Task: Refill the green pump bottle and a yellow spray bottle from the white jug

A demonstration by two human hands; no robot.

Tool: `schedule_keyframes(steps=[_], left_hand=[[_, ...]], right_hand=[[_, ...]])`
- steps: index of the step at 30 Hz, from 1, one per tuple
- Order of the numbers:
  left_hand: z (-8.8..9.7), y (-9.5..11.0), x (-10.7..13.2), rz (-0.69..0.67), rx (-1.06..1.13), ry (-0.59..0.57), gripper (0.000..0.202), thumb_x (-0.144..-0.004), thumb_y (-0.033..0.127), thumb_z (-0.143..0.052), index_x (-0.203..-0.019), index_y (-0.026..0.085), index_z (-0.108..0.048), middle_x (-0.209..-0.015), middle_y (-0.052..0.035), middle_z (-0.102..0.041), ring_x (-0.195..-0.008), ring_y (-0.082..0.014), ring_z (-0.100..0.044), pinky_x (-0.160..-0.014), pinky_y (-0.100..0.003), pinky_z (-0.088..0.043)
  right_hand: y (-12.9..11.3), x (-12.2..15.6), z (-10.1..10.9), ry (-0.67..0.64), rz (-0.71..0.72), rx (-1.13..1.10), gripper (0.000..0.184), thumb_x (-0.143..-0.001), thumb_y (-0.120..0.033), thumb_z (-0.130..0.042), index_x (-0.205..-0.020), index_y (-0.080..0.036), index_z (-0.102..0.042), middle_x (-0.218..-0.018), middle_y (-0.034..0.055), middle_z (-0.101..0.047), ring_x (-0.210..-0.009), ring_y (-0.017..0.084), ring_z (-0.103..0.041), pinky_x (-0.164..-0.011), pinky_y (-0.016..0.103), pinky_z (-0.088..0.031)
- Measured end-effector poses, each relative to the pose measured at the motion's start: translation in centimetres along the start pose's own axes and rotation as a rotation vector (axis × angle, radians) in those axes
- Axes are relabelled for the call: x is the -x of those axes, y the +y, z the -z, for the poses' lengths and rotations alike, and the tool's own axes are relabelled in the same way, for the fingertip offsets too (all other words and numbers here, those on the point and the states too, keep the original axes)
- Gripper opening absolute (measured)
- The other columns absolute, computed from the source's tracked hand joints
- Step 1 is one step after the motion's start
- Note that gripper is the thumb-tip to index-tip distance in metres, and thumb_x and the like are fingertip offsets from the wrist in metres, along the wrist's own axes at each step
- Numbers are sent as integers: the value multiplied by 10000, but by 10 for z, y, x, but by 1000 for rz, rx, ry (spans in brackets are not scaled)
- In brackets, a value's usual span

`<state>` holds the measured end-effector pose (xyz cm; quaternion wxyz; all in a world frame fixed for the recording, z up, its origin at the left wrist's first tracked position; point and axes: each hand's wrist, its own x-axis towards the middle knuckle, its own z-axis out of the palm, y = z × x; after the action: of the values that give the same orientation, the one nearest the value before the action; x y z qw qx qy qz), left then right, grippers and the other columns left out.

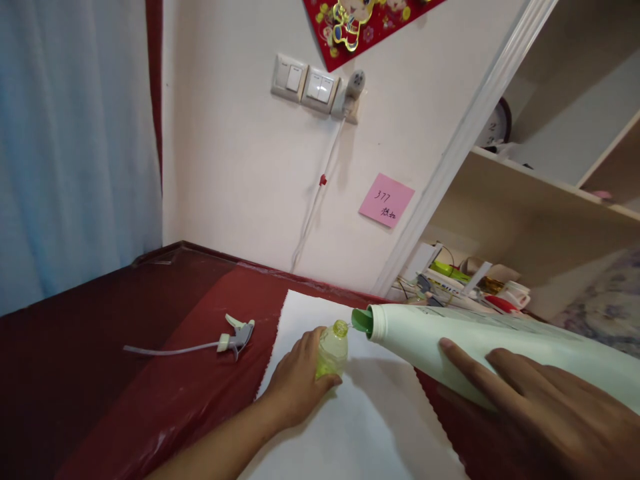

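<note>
My left hand [296, 383] is wrapped round a small clear yellow-green bottle [333, 350] standing upright on a white cloth [370, 427]. My right hand [545, 407] grips a large white bottle [500, 343], tipped nearly level. Its green spout [362, 320] sits just above and right of the small bottle's open mouth. I cannot make out any liquid flowing.
A grey-and-white spray trigger with a long tube [235, 339] lies on the dark red table [125, 373] to the left. A wall with switches [305, 83], a plugged-in cable and a pink note [386, 199] rises behind. Cluttered shelves [465, 280] stand at the right.
</note>
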<state>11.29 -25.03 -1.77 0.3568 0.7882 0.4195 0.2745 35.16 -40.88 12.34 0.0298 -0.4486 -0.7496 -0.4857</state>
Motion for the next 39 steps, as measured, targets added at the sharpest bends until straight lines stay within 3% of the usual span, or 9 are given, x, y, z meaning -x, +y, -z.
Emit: schedule_keyframes(steps=[39], left_hand=[[2,2,1,3,-1,-7,753,-793,344,-631,-1480,209,-354,-1436,-115,-529,-1312,-320,-495,-1062,-424,-399]], right_hand=[[-1,2,-3,-5,-25,-8,418,-1070,-267,-288,-1398,-173,-531,-876,45,-656,-677,177,-593,-655,350,-409]])
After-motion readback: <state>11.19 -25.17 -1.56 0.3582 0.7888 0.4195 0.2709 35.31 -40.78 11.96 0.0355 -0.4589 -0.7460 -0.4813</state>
